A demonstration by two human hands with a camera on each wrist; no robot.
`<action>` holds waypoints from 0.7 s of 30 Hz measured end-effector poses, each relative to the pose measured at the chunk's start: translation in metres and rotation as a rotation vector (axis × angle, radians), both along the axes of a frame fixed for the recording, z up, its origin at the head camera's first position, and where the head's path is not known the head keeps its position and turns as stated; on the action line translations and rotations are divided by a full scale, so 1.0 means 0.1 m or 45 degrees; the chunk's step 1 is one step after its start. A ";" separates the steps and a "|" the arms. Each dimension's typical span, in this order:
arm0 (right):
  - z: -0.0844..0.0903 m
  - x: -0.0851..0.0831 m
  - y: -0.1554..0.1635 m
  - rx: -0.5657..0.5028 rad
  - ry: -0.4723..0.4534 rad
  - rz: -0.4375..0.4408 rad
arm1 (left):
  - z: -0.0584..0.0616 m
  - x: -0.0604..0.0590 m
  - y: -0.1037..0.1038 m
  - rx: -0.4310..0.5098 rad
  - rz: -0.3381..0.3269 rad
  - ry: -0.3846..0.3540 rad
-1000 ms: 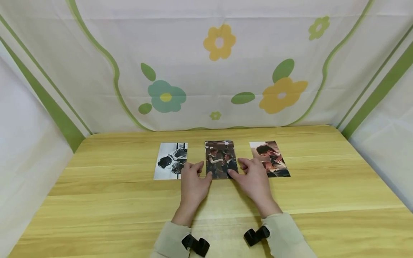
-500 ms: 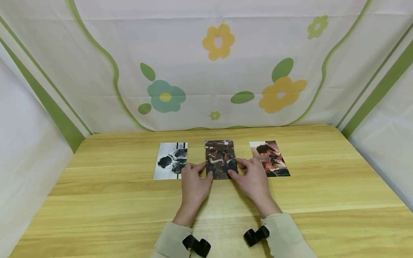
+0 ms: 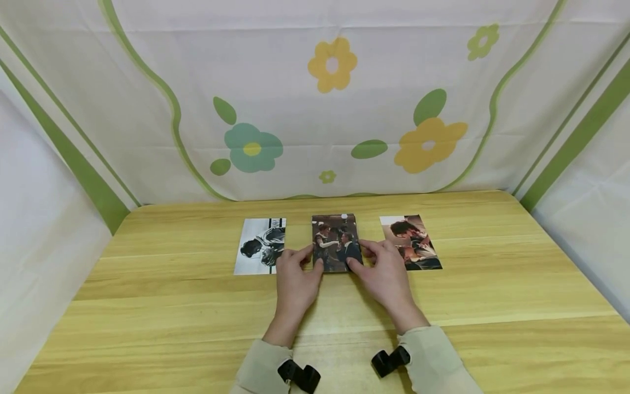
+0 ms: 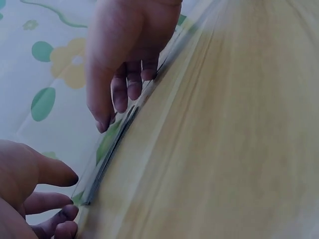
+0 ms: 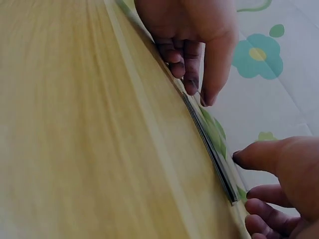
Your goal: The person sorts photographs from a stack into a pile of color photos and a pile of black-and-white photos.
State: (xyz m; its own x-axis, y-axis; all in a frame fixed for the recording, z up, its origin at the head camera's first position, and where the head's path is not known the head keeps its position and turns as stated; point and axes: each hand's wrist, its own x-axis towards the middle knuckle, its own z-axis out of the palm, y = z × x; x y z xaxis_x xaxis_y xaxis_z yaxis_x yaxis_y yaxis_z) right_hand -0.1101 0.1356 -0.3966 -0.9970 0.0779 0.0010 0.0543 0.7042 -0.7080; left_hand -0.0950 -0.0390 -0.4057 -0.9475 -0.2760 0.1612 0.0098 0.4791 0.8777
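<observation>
Three printed photos lie in a row on the wooden table (image 3: 172, 306). The dark middle photo (image 3: 334, 241) sits between my hands. My left hand (image 3: 312, 258) touches its lower left edge with thumb and forefinger. At its lower right edge my right hand (image 3: 359, 254) touches it the same way. In the left wrist view the photo (image 4: 112, 149) shows edge-on, my left hand (image 4: 55, 199) near and my right hand (image 4: 119, 99) beyond, thumbs raised off it. The right wrist view shows the photo (image 5: 209, 149), right hand (image 5: 254, 184) and left hand (image 5: 197, 84) alike.
A black-and-white photo (image 3: 261, 246) lies left of the middle one and a reddish colour photo (image 3: 415, 246) lies right of it. A flower-patterned cloth (image 3: 315, 109) hangs behind and at both sides of the table.
Both hands have crept slightly forward and closer to the middle photo's edges, and the photo has shifted a little away from me.
</observation>
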 end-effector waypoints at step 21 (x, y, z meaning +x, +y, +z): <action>0.42 0.10 -0.01 -0.154 0.198 0.013 | 0.50 0.08 -0.07 0.436 0.033 0.027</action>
